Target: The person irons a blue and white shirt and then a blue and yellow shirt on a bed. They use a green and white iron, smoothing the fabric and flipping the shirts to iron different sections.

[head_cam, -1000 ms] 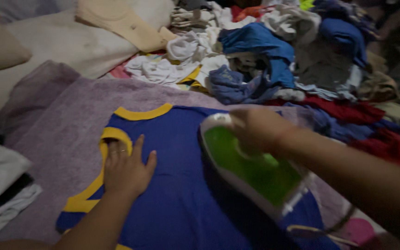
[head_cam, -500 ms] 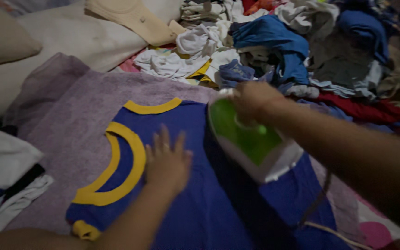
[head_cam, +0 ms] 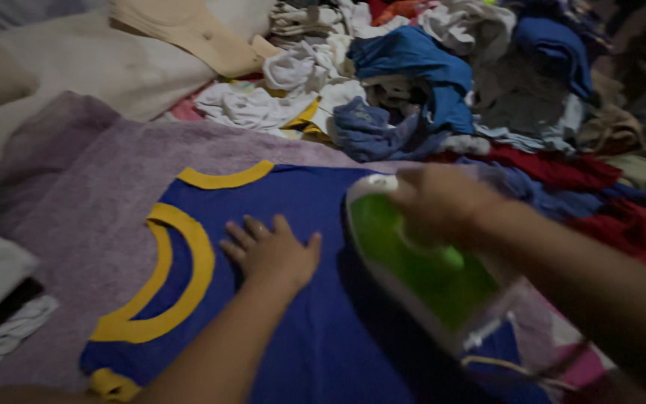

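left hand (head_cam: 274, 251): flat, fingers spread, palm down on the blue shirt, holds nothing, just presses the cloth
right hand (head_cam: 435, 202): closed round the handle of the iron, grip is blurred
iron (head_cam: 420, 265): green and white, sits on the right half of the shirt, nose toward the pile of clothes, heel toward the camera
cord (head_cam: 517, 370): leaves the heel of the iron, runs along the lower right
blue shirt (head_cam: 300, 337): laid flat on the towel, yellow neck band (head_cam: 226, 178) at the top, yellow armhole trim (head_cam: 166, 284) at the left
hand gap: left hand just beside the iron, not touching
towel (head_cam: 99, 194): purple, under the shirt, spread across the bed
pile of clothes (head_cam: 443, 82): loose white, blue and red garments, beyond the shirt at upper right
pillow (head_cam: 91, 67): pale, upper left, behind the towel
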